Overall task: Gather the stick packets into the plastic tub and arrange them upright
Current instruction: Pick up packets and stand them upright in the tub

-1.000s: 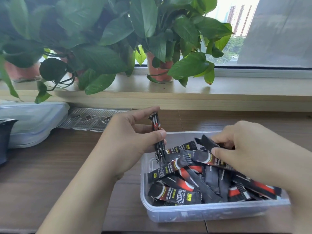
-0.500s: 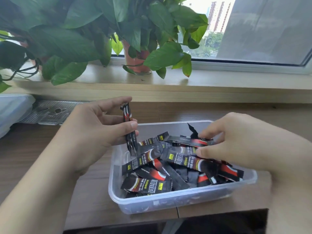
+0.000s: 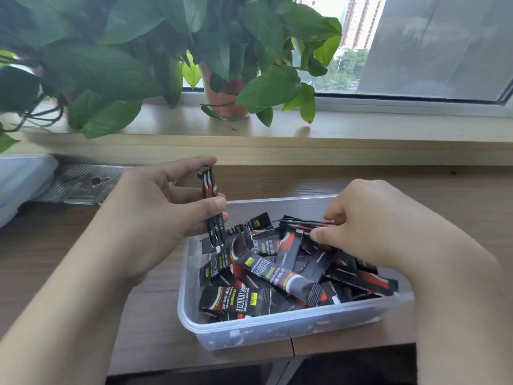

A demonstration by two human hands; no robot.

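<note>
Leftmost, the left hand [image 3: 155, 218] grips a small bundle of stick packets [image 3: 212, 215], thumb in front and fingers behind. The bundle's long axis stands near upright, and its lower ends dip just inside the far left corner of the plastic tub [image 3: 277, 326], which sits on the wooden surface [image 3: 55, 259]. Across the tub's floor the loose stick packets [image 3: 272, 270] lie flat in a crossed heap, pointing every way. Over the far right of that heap the right hand [image 3: 383, 226] pinches one black packet [image 3: 302, 224] between thumb and fingertips. This packet lies nearly level, its free end pointing left toward the bundle, near it but apart. The coming move likely turns on that mismatch: the level packet wants a quarter turn to stand, then a short carry left to join the upright bundle.
</note>
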